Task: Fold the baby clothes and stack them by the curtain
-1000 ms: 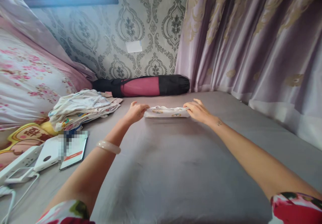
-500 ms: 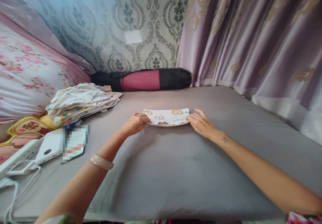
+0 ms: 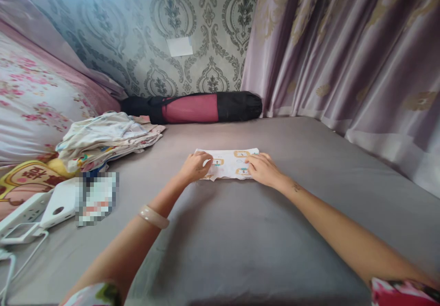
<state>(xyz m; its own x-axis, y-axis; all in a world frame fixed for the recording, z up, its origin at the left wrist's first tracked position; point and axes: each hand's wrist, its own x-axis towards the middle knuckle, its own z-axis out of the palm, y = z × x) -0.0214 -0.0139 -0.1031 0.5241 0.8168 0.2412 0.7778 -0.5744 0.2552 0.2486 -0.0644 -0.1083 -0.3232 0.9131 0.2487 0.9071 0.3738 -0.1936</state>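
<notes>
Grey sheet (image 3: 261, 246) covers the lower frame. At centre, left hand (image 3: 196, 166) and right hand (image 3: 264, 168) touch folded cloth (image 3: 229, 165), grip unclear.

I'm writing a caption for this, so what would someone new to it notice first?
Probably the white printed cloth lying folded mid-picture on the grey sheet, with the left hand at its left end and the right hand at its right. Beyond it, the long pink-and-black bag stands out against the patterned wall. A heap of fabric lies at picture left.
</notes>
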